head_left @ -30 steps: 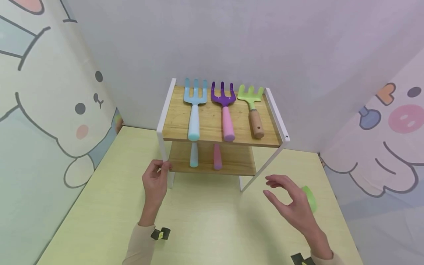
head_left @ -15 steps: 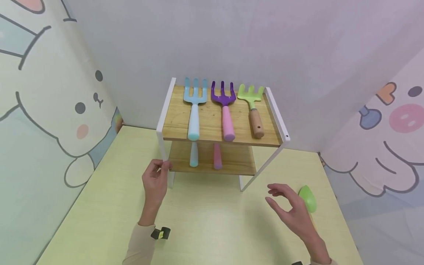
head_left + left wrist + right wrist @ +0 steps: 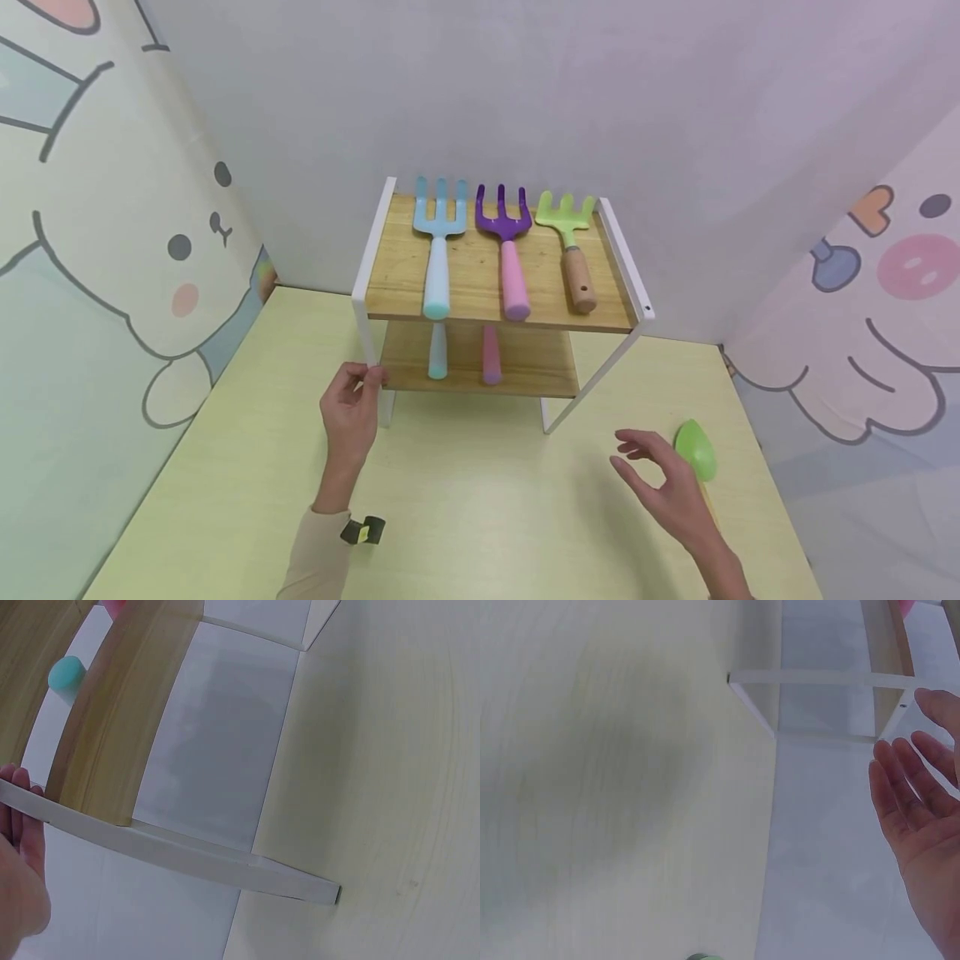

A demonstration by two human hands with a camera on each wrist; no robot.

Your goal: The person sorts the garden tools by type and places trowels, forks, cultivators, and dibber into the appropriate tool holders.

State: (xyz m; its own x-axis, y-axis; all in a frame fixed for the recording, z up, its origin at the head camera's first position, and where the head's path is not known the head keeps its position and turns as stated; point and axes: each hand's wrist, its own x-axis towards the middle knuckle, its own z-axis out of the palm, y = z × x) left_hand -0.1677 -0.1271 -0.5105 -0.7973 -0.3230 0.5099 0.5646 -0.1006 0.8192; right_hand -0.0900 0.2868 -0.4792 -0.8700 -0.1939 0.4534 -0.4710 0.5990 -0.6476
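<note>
A two-tier shelf rack point(image 3: 474, 287) with wooden boards and a white metal frame stands on the table. My left hand point(image 3: 351, 412) grips its left front leg; in the left wrist view the fingers point(image 3: 31, 836) curl behind the white bar. On the top board lie three hand forks side by side: a light blue one point(image 3: 438, 271), a purple one with a pink handle point(image 3: 514, 279) and a green one with a wooden handle point(image 3: 579, 279). My right hand point(image 3: 675, 496), fingers loosely bent and holding nothing, hovers beside a green trowel point(image 3: 696, 450), partly covering its yellowish handle.
On the lower board rest a tool with a light blue handle point(image 3: 438, 354) and one with a pink handle point(image 3: 491, 358), their heads hidden under the top board. Cartoon-printed cloth walls point(image 3: 480, 92) enclose the pale table point(image 3: 465, 508) at the back and sides.
My right hand has moved down and slightly right, away from the rack, uncovering more of the green trowel. My left hand stays on the rack's leg.
</note>
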